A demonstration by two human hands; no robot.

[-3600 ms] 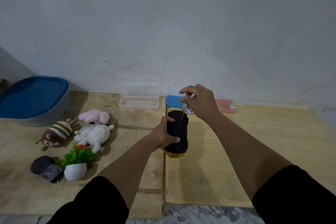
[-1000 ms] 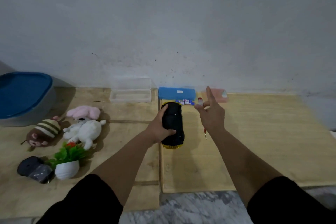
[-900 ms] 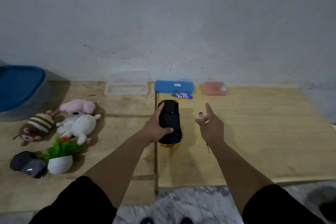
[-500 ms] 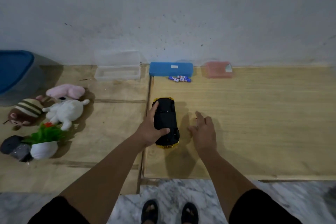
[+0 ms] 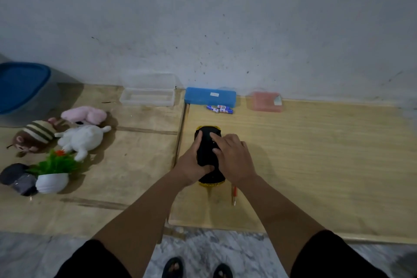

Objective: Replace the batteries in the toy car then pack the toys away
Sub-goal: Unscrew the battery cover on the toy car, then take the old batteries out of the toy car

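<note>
The left hand (image 5: pixel 191 165) grips the toy car (image 5: pixel 208 156), which lies underside up near the front edge of the surface (image 5: pixel 316 165). The right hand (image 5: pixel 232 156) rests on it with fingers extended. A screwdriver (image 5: pixel 233 195) lies just beside it; batteries (image 5: pixel 220 109) lie near the back edge.

This looks like a plain room in a home: low, pale plywood boards (image 5: pixel 316 165) lie on a grey-veined marble floor (image 5: pixel 225 253) against a scuffed, bare whitish plaster wall (image 5: pixel 225 18). Soft plush toys (image 5: pixel 81 137) and a small white-potted plastic plant (image 5: pixel 53 174) lie about, and sandalled feet (image 5: pixel 172 268) show below.
</note>
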